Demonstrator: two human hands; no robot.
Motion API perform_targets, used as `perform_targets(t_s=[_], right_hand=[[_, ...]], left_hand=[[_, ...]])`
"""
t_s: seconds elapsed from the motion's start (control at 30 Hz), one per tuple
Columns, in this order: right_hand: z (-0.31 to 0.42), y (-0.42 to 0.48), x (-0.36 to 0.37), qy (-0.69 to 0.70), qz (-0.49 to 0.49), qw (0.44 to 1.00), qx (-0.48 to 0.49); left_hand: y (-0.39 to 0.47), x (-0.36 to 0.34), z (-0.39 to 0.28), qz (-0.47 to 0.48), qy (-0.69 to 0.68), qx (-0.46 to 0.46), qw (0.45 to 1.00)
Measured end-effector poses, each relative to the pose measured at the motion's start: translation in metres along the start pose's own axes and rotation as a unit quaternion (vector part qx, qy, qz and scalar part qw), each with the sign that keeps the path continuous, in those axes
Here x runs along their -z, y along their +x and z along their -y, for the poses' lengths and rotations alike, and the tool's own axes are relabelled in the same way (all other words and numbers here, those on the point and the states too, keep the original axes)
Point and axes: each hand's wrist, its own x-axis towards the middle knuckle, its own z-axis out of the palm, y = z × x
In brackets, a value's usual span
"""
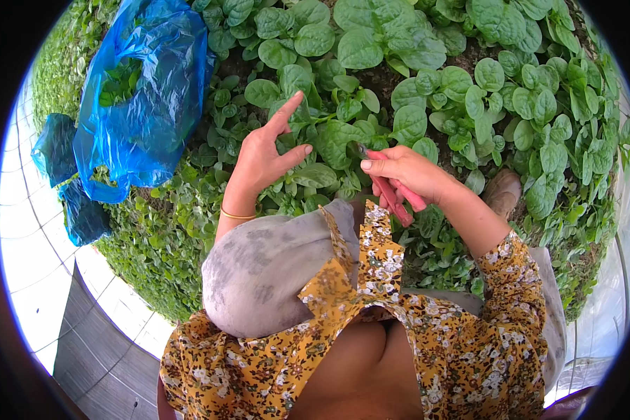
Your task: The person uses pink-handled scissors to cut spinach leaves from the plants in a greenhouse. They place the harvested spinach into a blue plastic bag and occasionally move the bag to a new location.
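Red-handled pruning shears (390, 190) are held in my right hand (407, 170), their dark blades touching or just beside a broad green leaf. My left hand (265, 149) hovers over the leafy plants (341, 142) to the left of the shears, index finger stretched out and thumb spread, with nothing seen in it. A thin gold-coloured bangle (237, 216) is on the left wrist. Round, glossy green leaves, which look like Malabar spinach, lie around both hands. Part of the blades is hidden among the leaves.
A large blue plastic bag (152, 94) with green leaves inside lies at the upper left. Smaller blue bags (84, 212) lie beside it. A brown shoe (503, 191) stands among the plants at right. My knee in spotted grey trousers (262, 273) is below my left hand.
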Motion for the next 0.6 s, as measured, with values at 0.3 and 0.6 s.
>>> perform_targets(t_s=[0.3,0.6], right_hand=[[0.000,0.016,-0.026,0.071,-0.020,0.997,0.003],[-0.006,0.026,-0.031,0.099,-0.024,0.995,0.012]], left_hand=[[0.004,-0.045,0.034,-0.177,0.026,-0.035,0.983],[0.006,-0.055,0.032,-0.249,-0.140,-0.006,0.958]])
